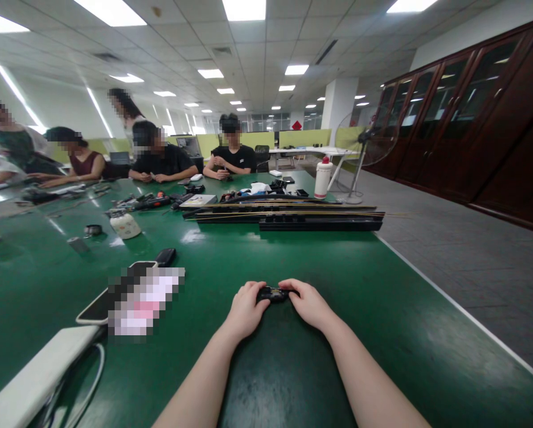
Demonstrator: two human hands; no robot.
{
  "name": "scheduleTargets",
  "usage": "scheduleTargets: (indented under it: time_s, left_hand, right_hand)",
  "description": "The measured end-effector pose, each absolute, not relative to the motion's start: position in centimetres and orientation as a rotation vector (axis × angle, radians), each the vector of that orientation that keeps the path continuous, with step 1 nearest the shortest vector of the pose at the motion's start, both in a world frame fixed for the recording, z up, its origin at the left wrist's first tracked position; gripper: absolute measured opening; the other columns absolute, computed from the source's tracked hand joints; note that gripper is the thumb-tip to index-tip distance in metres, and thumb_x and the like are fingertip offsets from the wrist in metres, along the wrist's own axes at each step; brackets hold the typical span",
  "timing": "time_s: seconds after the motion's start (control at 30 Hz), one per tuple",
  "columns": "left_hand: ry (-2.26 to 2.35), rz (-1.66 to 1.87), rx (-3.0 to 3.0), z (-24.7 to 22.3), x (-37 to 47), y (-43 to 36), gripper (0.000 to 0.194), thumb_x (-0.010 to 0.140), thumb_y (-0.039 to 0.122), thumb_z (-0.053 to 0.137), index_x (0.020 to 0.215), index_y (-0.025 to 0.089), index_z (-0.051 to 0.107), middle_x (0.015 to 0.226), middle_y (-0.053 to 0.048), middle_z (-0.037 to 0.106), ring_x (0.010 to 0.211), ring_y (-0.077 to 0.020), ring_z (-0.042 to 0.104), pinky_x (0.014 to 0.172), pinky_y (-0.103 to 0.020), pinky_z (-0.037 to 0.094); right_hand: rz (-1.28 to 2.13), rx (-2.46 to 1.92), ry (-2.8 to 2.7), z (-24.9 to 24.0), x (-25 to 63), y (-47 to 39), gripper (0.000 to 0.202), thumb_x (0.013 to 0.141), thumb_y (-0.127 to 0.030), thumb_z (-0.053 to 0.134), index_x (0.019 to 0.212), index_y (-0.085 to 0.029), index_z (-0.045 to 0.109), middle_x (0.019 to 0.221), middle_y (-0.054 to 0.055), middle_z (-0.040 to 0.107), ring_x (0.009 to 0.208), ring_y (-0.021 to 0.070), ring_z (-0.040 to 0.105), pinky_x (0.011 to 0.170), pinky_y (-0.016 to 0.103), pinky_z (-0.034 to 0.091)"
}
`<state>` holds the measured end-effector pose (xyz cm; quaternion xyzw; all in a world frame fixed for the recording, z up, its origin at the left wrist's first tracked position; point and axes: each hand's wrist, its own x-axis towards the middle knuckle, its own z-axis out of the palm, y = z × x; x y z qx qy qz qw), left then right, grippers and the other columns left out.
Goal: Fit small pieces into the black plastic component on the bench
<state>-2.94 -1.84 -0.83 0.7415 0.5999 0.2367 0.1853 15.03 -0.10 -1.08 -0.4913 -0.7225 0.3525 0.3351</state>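
A small black object [275, 294] with some thin, lighter detail on top is at the middle of the green table [257, 249]. My left hand [247, 309] grips its left end between thumb and fingers. Its right end is held in my right hand [308, 303], with the fingertips closed on it. Both hands cover the ends, and what exactly the object is cannot be made out.
Black rails [322, 223] with thin rods lie across the table ahead. A phone [114, 294], a white device [43, 374] with a cable and a white jar [125, 224] are at left. A white bottle [322, 178] stands behind the rails. Several people sit beyond.
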Motion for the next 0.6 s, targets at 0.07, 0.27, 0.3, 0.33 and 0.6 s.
scheduleTargets:
  time_s: [0.07,0.27,0.3,0.33,0.6]
  left_hand:
    - [1.687,0.673,2.088,-0.77,-2.93,-1.89,0.038,0.077,0.022,0.051,0.115,0.014,0.052,0.110,-0.010,0.056,0.103,-0.0209,0.051,0.091,-0.033,0.038]
    - [1.697,0.668,2.079,-0.71,-2.90,-2.01,0.038,0.077,0.023,0.050,0.115,0.016,0.052,0.112,-0.009,0.055,0.104,-0.0207,0.051,0.092,-0.033,0.038]
    - [1.700,0.668,2.077,-0.72,-2.90,-2.01,0.037,0.077,0.023,0.050,0.114,0.017,0.052,0.112,-0.009,0.056,0.105,-0.0206,0.051,0.092,-0.033,0.038]
    - [1.701,0.669,2.076,-0.74,-2.89,-2.00,0.037,0.077,0.023,0.050,0.114,0.018,0.052,0.112,-0.008,0.056,0.105,-0.0207,0.050,0.092,-0.033,0.038]
    - [1.706,0.683,2.067,-0.73,-2.91,-2.01,0.037,0.077,0.022,0.052,0.114,0.019,0.053,0.112,-0.008,0.056,0.104,-0.0208,0.051,0.092,-0.033,0.038]
  right_hand:
    - [0.919,-1.286,-1.884,-1.05,15.04,-0.12,0.036,0.074,-0.007,0.041,0.100,-0.019,0.062,0.104,0.005,0.067,0.099,0.0155,0.060,0.094,0.032,0.043]
    - [0.933,-1.287,-1.877,-0.89,15.01,-0.22,0.036,0.074,-0.007,0.041,0.100,-0.019,0.062,0.104,0.004,0.067,0.099,0.0151,0.060,0.095,0.032,0.042]
    - [0.932,-1.287,-1.877,-0.90,14.99,-0.23,0.036,0.074,-0.007,0.041,0.100,-0.019,0.062,0.104,0.004,0.067,0.099,0.0152,0.060,0.095,0.032,0.042]
    - [0.930,-1.287,-1.876,-0.92,14.98,-0.22,0.036,0.074,-0.007,0.041,0.101,-0.019,0.062,0.104,0.005,0.067,0.099,0.0154,0.060,0.095,0.032,0.042]
    - [0.923,-1.287,-1.856,-1.16,15.05,-0.04,0.041,0.073,-0.004,0.039,0.103,-0.021,0.062,0.106,0.003,0.066,0.102,0.0154,0.058,0.097,0.033,0.040]
